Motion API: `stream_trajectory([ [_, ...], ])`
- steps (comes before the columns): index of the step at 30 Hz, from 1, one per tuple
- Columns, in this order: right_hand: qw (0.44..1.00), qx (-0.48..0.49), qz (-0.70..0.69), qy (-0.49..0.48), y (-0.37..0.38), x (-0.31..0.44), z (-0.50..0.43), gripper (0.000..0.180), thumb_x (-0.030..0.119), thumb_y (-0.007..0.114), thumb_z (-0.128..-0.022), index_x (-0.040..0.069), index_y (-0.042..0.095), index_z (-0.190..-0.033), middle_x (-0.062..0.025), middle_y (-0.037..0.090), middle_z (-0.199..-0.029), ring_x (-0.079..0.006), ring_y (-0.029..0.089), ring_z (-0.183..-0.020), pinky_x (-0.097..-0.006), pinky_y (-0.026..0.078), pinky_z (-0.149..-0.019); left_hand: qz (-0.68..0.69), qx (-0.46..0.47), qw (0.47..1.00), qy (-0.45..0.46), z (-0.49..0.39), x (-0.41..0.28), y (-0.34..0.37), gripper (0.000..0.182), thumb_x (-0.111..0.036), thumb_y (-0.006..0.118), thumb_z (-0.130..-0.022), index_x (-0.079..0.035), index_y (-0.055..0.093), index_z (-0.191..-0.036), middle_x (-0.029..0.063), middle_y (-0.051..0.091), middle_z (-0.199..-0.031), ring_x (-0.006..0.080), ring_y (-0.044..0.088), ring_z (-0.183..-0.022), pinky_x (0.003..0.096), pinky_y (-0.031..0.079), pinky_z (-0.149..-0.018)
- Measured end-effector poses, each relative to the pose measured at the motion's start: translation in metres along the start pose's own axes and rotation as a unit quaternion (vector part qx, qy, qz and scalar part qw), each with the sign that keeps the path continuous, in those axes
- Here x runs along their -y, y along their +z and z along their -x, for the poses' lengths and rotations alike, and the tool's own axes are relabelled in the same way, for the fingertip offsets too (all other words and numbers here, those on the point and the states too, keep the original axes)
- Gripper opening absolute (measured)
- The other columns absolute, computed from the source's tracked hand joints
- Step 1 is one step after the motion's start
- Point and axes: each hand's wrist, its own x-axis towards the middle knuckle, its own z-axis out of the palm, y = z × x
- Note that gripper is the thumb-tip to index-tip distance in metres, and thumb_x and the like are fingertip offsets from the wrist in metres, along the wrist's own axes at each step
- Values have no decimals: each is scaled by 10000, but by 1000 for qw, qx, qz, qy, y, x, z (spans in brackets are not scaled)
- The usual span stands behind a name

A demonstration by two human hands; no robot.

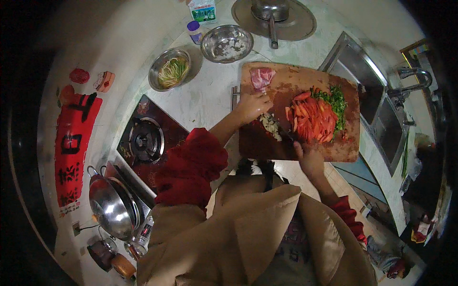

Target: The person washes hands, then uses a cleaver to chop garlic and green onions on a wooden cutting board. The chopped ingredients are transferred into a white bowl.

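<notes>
A worn wooden cutting board (297, 78) lies before me. My right hand (310, 157) is at its front edge, gripping a knife (285, 133) whose dark blade rests beside a strip of chopped garlic (271, 127). My left hand (254, 106) is over the board's left side with fingers curled, just above the garlic; whether it pinches anything is hidden. Right of the knife is a heap of sliced tomato (314, 118), with chopped green herbs (336, 107) along its far right side. A piece of raw meat (262, 78) lies at the far left corner.
Left of the board is a gas burner (146, 140). Behind stand a steel bowl of shredded vegetable (171, 71), a steel bowl with white bits (229, 44), a purple-capped jar (194, 32) and a pot (271, 10) on a round lid. At right is a double sink (370, 85).
</notes>
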Motion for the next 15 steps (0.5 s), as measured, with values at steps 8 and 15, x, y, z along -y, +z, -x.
stream_trajectory([
  [8,996,-46,37,-67,5,-13,8,510,480,391,-899,29,631,-906,-255,596,-787,-414,587,-739,-492,455,-660,35,-2,999,5,8,-3,-1,250,-203,553,-733,-180,578,-980,12,562,-983,216,555,-977,337,484,-763],
  [15,993,100,-36,50,-3,-7,8,507,477,428,-884,9,616,-827,-313,410,-1176,-427,572,-851,-512,462,-704,-12,16,999,45,3,-7,-8,274,-253,597,-721,-156,571,-976,30,571,-1007,238,557,-997,355,495,-729],
])
